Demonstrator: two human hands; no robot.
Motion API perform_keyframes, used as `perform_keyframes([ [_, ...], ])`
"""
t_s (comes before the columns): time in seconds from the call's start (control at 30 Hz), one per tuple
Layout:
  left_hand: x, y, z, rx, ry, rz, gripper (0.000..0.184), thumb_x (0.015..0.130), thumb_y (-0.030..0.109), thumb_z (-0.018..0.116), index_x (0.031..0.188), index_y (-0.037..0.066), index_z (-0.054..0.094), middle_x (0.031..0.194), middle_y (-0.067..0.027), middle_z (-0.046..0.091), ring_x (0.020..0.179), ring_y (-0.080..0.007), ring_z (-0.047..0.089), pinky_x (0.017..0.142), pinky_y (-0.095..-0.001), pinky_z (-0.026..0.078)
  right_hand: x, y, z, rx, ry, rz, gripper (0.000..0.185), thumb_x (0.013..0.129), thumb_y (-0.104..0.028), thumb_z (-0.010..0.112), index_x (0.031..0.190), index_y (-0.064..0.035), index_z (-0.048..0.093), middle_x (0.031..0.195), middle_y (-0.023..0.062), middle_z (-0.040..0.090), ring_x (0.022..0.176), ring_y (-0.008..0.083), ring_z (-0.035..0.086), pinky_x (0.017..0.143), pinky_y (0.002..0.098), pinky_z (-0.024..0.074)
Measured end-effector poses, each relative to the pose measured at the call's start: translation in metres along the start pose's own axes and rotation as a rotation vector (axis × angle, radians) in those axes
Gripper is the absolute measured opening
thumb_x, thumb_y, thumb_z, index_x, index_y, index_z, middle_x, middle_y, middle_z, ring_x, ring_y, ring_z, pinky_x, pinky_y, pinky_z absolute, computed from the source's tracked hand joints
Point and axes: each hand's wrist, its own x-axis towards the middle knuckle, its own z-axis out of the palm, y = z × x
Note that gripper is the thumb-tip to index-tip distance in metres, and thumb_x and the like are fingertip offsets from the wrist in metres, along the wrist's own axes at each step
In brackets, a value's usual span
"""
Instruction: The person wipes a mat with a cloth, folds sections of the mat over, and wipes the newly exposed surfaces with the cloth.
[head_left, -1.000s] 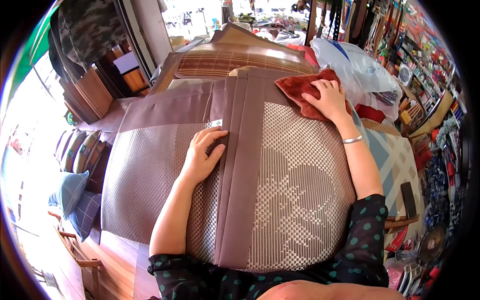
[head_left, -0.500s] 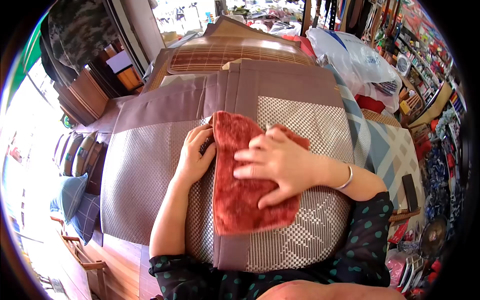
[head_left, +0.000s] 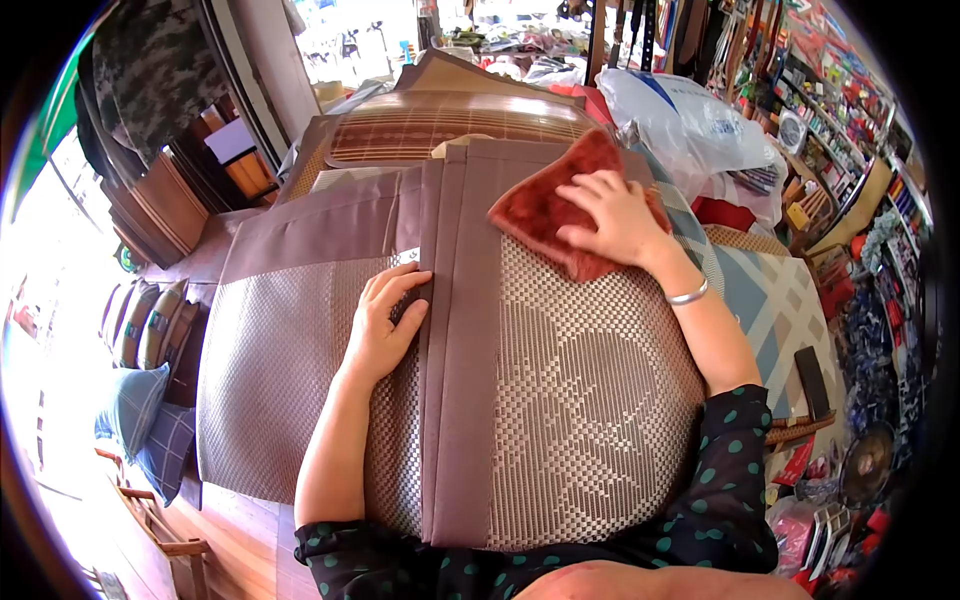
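A folded woven mat (head_left: 580,400) with brown cloth borders lies in front of me, its pattern silvery and checkered. My right hand (head_left: 618,218) lies flat on a red plush cloth (head_left: 545,212), fingers spread, near the mat's far right corner. A silver bangle (head_left: 687,292) circles that wrist. My left hand (head_left: 385,325) rests on the mat's left part beside the raised brown fold (head_left: 440,400). Its fingertips touch the fold's edge, and the thumb stands apart from the fingers.
Behind the mat lies a glossy brown slatted mat (head_left: 450,130). Plastic-wrapped goods (head_left: 690,120) sit at the back right, near shelves of small wares. Blue cushions (head_left: 135,410) are at the left, above a wooden floor (head_left: 240,540). A blue-beige patterned mat (head_left: 775,320) lies right.
My right hand has moved the red cloth from the mat's middle to its far right corner, uncovering the woven pattern. My left hand has stayed almost in place.
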Motion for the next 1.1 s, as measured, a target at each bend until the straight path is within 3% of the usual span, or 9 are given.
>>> perform_keyframes([
  [0.03, 0.0, 0.0, 0.0, -0.006, 0.003, -0.007, 0.034, 0.085, 0.012, 0.067, 0.119, 0.006, 0.066, 0.128, -0.0156, 0.06, 0.122, -0.0343, 0.053, 0.105, -0.0439, 0.041, -0.005, -0.015, -0.004, 0.023, -0.019, -0.086, 0.069, 0.082, -0.059, 0.059, 0.137, -0.0167, 0.054, 0.144, 0.0127, 0.048, 0.136, 0.0317, 0.037, 0.106, 0.0584, 0.0286],
  [0.17, 0.0, 0.0, 0.0, -0.012, 0.003, -0.013, 0.034, 0.085, 0.01, 0.066, 0.119, 0.006, 0.066, 0.129, -0.0161, 0.06, 0.122, -0.034, 0.053, 0.105, -0.0435, 0.041, -0.027, -0.095, -0.037, 0.224, -0.081, -0.611, 0.074, 0.079, -0.064, 0.063, 0.136, -0.0168, 0.055, 0.142, 0.0132, 0.048, 0.132, 0.0317, 0.041, 0.102, 0.0569, 0.0299],
  [0.27, -0.001, -0.007, 0.004, -0.026, 0.032, -0.025, 0.035, 0.085, 0.01, 0.066, 0.119, 0.006, 0.066, 0.129, -0.0165, 0.059, 0.122, -0.034, 0.053, 0.105, -0.0435, 0.041, -0.043, -0.118, -0.033, 0.331, -0.084, -0.779, 0.076, 0.077, -0.066, 0.065, 0.135, -0.0175, 0.057, 0.144, 0.0122, 0.047, 0.131, 0.03, 0.041, 0.101, 0.0578, 0.0293],
  [0.4, 0.0, 0.002, 0.0, -0.017, -0.004, -0.017, 0.034, 0.086, 0.011, 0.064, 0.12, 0.006, 0.065, 0.129, -0.0162, 0.059, 0.122, -0.0341, 0.053, 0.105, -0.0434, 0.041, -0.016, -0.084, -0.025, 0.284, -0.055, -0.554, 0.071, 0.082, -0.066, 0.06, 0.134, -0.0171, 0.057, 0.142, 0.0122, 0.051, 0.134, 0.03, 0.041, 0.105, 0.0566, 0.0313],
  [0.6, 0.001, 0.001, 0.0, -0.005, 0.0, 0.001, 0.035, 0.085, 0.013, 0.066, 0.12, 0.006, 0.066, 0.128, -0.0157, 0.06, 0.121, -0.0335, 0.053, 0.105, -0.043, 0.041, 0.008, 0.018, 0.004, 0.028, 0.07, 0.12, 0.07, 0.084, -0.067, 0.055, 0.132, -0.0167, 0.06, 0.139, 0.0079, 0.054, 0.134, 0.026, 0.04, 0.106, 0.0534, 0.0294],
  [0.77, 0.001, 0.002, 0.0, 0.005, 0.003, 0.005, 0.035, 0.085, 0.012, 0.066, 0.119, 0.006, 0.066, 0.128, -0.0157, 0.06, 0.121, -0.0336, 0.053, 0.105, -0.0432, 0.041, -0.001, 0.006, 0.001, -0.053, 0.073, 0.085, 0.061, 0.086, -0.057, 0.059, 0.13, -0.0144, 0.06, 0.138, 0.0088, 0.052, 0.132, 0.0268, 0.04, 0.106, 0.0534, 0.0288],
  [0.8, 0.001, 0.002, -0.001, 0.003, 0.003, 0.0, 0.035, 0.085, 0.012, 0.066, 0.119, 0.006, 0.066, 0.128, -0.0156, 0.06, 0.121, -0.0337, 0.053, 0.105, -0.0433, 0.041, -0.003, 0.001, 0.005, -0.009, 0.069, 0.009, 0.068, 0.084, -0.065, 0.056, 0.131, -0.0158, 0.06, 0.138, 0.0103, 0.053, 0.131, 0.0285, 0.042, 0.105, 0.0599, 0.029],
  [1.0, 0.0, 0.001, 0.0, -0.012, -0.002, -0.018, 0.036, 0.084, 0.01, 0.066, 0.119, 0.005, 0.065, 0.129, -0.0161, 0.06, 0.122, -0.0345, 0.053, 0.105, -0.0434, 0.041, -0.043, -0.11, -0.028, 0.355, 0.03, -0.739, 0.07, 0.082, -0.065, 0.059, 0.134, -0.0174, 0.058, 0.141, 0.013, 0.05, 0.132, 0.0301, 0.042, 0.103, 0.063, 0.0284],
  [1.1, -0.003, -0.008, 0.003, -0.017, 0.018, -0.022, 0.036, 0.085, 0.01, 0.065, 0.12, 0.004, 0.064, 0.13, -0.0167, 0.059, 0.123, -0.0349, 0.052, 0.105, -0.0434, 0.04, -0.043, -0.119, -0.033, 0.391, -0.102, -0.779, 0.07, 0.081, -0.064, 0.062, 0.133, -0.0175, 0.058, 0.142, 0.0132, 0.05, 0.134, 0.0302, 0.041, 0.102, 0.0631, 0.031],
])
